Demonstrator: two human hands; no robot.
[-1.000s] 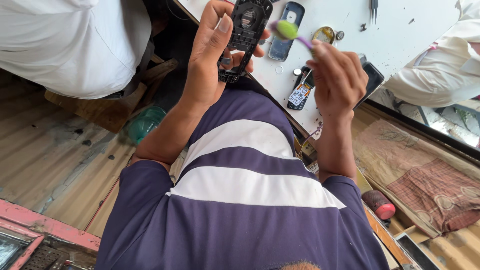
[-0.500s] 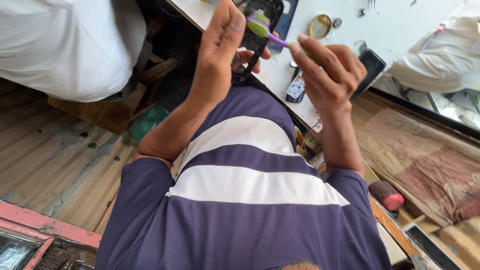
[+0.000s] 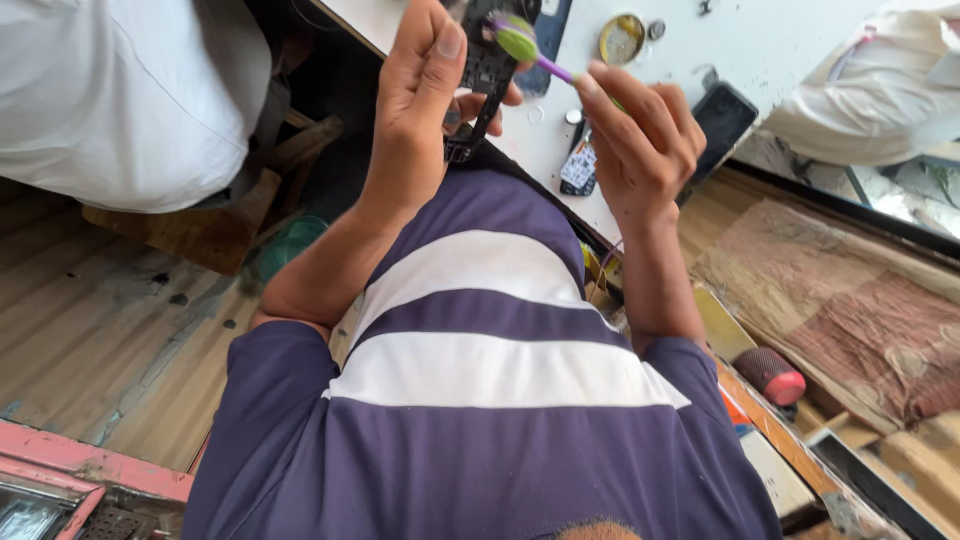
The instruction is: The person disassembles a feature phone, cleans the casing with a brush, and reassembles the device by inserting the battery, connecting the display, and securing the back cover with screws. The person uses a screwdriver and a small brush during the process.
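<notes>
Across the top of the view runs a white worktop (image 3: 780, 45), and below it the person's striped purple and white shirt (image 3: 480, 400) fills the middle of the frame. To the left sits another person in a white garment (image 3: 110, 90), and a second white-clad figure (image 3: 880, 90) is at the upper right. A worn reddish cloth (image 3: 860, 320) lies at the right, over a wooden ledge. On the worktop lie a dark phone (image 3: 722, 118), a small printed part (image 3: 580, 165) just beside the right wrist, and a round brass-coloured tin lid (image 3: 621, 38). A small red-capped cylinder (image 3: 772, 375) rests low at the right.

The left hand (image 3: 415, 110) is raised, forearm bent up from the elbow, its fingers and thumb wrapped around a black phone frame (image 3: 485, 75) held upright above the shirt at the worktop's edge. The right hand (image 3: 640, 140) is lifted beside it, fingers pinched closed on the purple handle of a small brush (image 3: 530, 48), whose green head touches the upper part of the frame.
</notes>
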